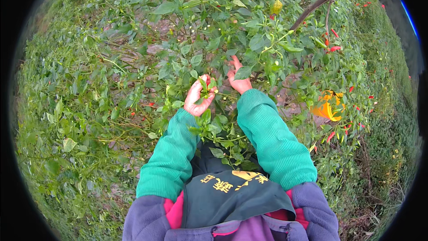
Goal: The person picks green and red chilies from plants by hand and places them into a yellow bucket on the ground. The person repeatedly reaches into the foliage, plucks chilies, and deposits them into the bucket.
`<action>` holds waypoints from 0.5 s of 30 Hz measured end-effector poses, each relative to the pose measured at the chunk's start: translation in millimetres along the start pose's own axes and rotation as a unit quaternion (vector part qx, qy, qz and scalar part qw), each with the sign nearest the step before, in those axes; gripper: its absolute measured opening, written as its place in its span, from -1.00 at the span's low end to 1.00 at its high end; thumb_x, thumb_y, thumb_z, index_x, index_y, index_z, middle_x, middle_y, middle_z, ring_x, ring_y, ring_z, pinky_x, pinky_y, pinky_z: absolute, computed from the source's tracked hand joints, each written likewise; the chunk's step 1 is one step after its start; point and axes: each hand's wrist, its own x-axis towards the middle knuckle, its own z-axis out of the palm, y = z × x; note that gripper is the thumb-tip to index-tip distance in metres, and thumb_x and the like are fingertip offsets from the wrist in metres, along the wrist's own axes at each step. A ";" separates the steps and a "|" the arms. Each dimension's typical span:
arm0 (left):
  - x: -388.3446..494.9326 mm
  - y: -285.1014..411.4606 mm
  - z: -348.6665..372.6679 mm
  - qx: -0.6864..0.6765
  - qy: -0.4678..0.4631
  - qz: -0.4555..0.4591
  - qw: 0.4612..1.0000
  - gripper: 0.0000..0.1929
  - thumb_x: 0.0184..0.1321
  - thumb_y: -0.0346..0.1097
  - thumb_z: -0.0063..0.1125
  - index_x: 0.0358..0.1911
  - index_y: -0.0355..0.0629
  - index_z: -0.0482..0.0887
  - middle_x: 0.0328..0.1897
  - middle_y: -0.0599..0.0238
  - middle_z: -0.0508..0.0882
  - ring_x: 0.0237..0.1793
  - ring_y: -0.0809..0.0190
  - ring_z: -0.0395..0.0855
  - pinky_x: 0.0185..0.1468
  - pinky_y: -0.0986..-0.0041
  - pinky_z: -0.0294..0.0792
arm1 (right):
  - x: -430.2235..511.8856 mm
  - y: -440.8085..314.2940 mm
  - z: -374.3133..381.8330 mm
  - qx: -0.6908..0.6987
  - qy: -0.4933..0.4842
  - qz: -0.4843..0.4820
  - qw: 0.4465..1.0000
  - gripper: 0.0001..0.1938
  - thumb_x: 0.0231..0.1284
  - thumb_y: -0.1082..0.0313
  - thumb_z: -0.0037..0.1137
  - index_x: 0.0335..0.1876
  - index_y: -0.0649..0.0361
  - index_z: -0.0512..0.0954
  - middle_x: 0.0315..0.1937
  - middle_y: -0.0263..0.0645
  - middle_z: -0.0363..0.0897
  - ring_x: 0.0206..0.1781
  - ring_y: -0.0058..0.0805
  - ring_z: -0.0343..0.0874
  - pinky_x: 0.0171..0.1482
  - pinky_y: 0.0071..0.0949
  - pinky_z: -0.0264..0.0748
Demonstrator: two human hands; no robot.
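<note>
Green chili pepper plants (190, 60) spread before me, with red chilies among the leaves. My left hand (199, 96) is curled round a red chili (208, 81) and some green leaves and stem, its palm partly turned up. Just right of it and farther forward, my right hand (238, 77) reaches into the foliage; a leaf covers part of it, and whether its fingers hold anything is hidden. Green chilies (290, 47) hang to the right of that hand. More red chilies (335, 49) show beyond them.
A yellow bucket (327, 105) stands at the right, partly behind leaves. A bare wooden branch (321, 1) slants in from the upper right. Leafy stems rise between my forearms, in front of my dark apron (234, 201). Dry plant matter (364, 221) lies at the lower right.
</note>
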 end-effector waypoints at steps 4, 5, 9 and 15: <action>1.5 4.6 -14.8 -0.007 0.018 -0.005 1.000 -0.80 0.26 -0.21 0.09 -0.16 -0.10 0.46 -0.36 0.28 0.51 -0.45 0.33 0.43 -0.50 0.57 0.26 | 18.6 6.2 16.0 0.162 0.009 0.107 0.981 -0.39 0.08 0.58 -0.12 0.33 0.15 0.14 0.00 -0.04 0.44 -0.32 -0.42 0.60 -0.32 -0.48 0.50; 0.2 6.0 -17.5 0.006 0.008 0.004 1.000 -0.79 0.26 -0.20 0.09 -0.14 -0.10 0.45 -0.37 0.29 0.51 -0.44 0.33 0.44 -0.50 0.57 0.26 | 22.5 7.4 19.6 0.118 0.060 0.030 0.991 -0.39 0.08 0.58 -0.09 0.33 0.15 0.15 -0.06 -0.06 0.47 -0.33 -0.43 0.58 -0.36 -0.50 0.48; -1.8 11.7 -22.2 0.049 0.007 0.058 0.997 -0.74 0.26 -0.16 0.08 -0.08 -0.10 0.43 -0.42 0.33 0.52 -0.46 0.35 0.48 -0.52 0.58 0.29 | 30.4 11.8 26.0 0.038 0.065 -0.045 0.996 -0.58 0.06 0.62 -0.04 0.10 0.21 0.38 -0.18 -0.11 0.53 -0.32 -0.40 0.55 -0.30 -0.44 0.47; -3.7 22.7 -21.6 0.115 0.041 0.077 0.990 -0.77 0.20 -0.22 0.17 -0.11 -0.08 0.53 -0.40 0.38 0.55 -0.43 0.38 0.50 -0.53 0.57 0.27 | 10.1 -12.2 14.7 -0.002 0.006 -0.071 0.997 -0.74 0.11 0.56 -0.12 -0.08 0.26 0.51 -0.34 -0.05 0.59 -0.23 -0.30 0.61 -0.20 -0.38 0.52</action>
